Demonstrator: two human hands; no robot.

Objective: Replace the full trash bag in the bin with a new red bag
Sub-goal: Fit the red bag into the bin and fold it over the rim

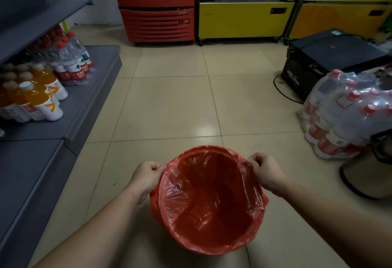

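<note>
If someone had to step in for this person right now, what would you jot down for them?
Left hand: pinching the red bag at its left edge.
Right hand: pinching the bag at its right edge.
The bag is open, lines the bin and is folded over the rim all round; the bin itself is hidden under it, on the tiled floor.
Done: new bag is in; inside looks empty. The old full bag is not in view.
Left: smooth the edge down, let go.
</note>
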